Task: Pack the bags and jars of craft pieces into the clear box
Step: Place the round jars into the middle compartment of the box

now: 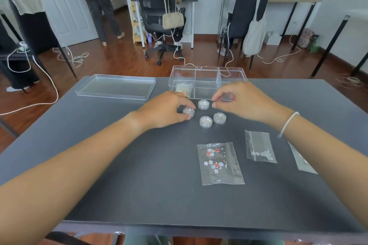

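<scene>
Dark grey tabletop (139, 165), seen from above its near edge. Left hand (165, 110) near the middle, grip pinching a small clear jar (188, 112) tipped on its side against the surface. Right hand (245, 101) just beyond, thumb and forefinger curled close but closed on nothing visible, hovering beside a second jar (203, 104). Two more jars (206, 122) (219, 118) upright just nearer, touching neither hand. Clear box (207, 81) at the far edge, divided into compartments, a pale packet in its left one. Box lid (115, 86) flat to its left. Flower bag (220, 163) and white-piece bag (259, 146) toward the near right; third bag (301, 162) partly hidden under the right forearm.
</scene>
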Tool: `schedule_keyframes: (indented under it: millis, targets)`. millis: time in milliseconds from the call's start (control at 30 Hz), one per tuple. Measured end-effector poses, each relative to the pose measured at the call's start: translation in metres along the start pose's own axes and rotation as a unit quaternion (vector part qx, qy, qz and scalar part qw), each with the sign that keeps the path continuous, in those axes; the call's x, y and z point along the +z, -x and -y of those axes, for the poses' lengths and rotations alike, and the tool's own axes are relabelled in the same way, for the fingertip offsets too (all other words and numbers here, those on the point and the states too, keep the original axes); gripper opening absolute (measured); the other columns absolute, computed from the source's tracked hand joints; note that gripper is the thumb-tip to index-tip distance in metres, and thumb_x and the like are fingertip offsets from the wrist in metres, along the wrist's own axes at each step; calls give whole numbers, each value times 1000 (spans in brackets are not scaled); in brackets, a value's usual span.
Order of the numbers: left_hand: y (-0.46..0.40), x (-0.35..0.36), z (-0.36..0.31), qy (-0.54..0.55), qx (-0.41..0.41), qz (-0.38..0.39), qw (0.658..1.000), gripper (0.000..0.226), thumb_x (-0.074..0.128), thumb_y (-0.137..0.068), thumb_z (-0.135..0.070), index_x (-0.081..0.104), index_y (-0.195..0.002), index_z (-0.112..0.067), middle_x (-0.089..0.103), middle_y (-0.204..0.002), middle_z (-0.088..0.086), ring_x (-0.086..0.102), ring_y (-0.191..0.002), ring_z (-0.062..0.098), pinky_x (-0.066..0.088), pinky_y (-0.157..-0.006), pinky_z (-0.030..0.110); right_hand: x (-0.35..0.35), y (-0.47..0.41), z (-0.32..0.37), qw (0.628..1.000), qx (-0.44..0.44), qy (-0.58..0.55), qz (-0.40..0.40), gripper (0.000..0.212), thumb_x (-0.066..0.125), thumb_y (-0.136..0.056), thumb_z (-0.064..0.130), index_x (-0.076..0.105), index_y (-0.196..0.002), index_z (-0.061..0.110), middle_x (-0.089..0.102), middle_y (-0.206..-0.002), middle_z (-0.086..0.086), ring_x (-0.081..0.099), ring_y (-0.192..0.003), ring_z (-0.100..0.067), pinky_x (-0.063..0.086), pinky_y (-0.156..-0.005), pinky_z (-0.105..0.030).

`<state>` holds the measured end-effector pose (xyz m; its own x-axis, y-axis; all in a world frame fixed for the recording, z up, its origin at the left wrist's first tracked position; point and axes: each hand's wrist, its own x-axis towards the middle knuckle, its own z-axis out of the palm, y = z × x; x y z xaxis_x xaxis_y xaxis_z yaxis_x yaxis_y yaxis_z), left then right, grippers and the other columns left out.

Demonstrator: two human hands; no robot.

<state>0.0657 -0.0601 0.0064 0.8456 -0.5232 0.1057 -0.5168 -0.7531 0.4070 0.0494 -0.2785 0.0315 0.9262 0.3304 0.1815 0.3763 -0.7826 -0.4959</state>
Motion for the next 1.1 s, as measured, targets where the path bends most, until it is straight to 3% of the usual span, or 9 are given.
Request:
schedule_keyframes:
  millis: [67,167,300,567,733,833,1000,1100]
  targets:
    - [-1,1,0,8,0,-6,1000,25,64,-81,-29,66,-106,-28,63,-108,-2,53,-87,13,47,-82,33,1,10,-6,1000,2,4,20,14,67,-76,37,66,-88,31,58,-82,24,43,-69,29,32,-60,4]
    - [-1,0,-1,30,2,-12,999,23,64,-81,-30,66,-103,-29,62,-106,-6,51,-81,6,41,-76,26,4,19,-13,999,10,16,42,24,67,-74,43,62,-96,34,57,-92,21,46,-73,16,30,-63,-8]
    - [-5,-8,-5,60,6,-40,997,18,65,-80,-32,67,-98,-33,62,-98,-13,52,-80,0,41,-72,18,10,24,-14,998,5,30,47,22,67,-74,38,60,-94,31,58,-94,17,44,-73,10,30,-67,-19]
    - [-33,-37,-26,81,41,-107,990,17,69,-77,-29,69,-94,-31,63,-90,-12,53,-72,1,40,-68,10,14,24,-12,998,-19,49,42,16,63,-79,32,62,-93,24,57,-89,14,45,-69,7,28,-60,-7]
    - [-67,-45,-32,104,37,-96,989,18,68,-77,-24,70,-95,-24,59,-80,-24,51,-59,-20,33,-58,-5,10,24,-11,998,-24,44,34,16,63,-79,34,63,-92,25,57,-86,19,48,-71,10,30,-59,-5]
    - [-90,-44,-29,85,25,-75,993,17,69,-77,-27,70,-94,-22,63,-81,-15,51,-56,-18,36,-57,-2,5,24,-10,999,-31,32,25,14,63,-78,34,62,-89,26,56,-81,21,43,-77,24,31,-63,-1]
    - [-118,-39,-17,41,-14,-33,999,18,70,-76,-23,70,-93,-18,66,-93,-3,61,-85,9,43,-76,19,-8,25,-9,1000,-30,-1,4,7,64,-76,38,59,-80,36,63,-90,18,49,-80,10,37,-65,-6]
    - [-127,-37,-13,-4,-35,-4,999,10,70,-75,-21,69,-85,-20,66,-90,-3,61,-89,16,46,-80,29,-14,25,-11,999,-36,-23,0,7,65,-76,36,58,-78,36,60,-85,25,44,-84,20,32,-69,4]
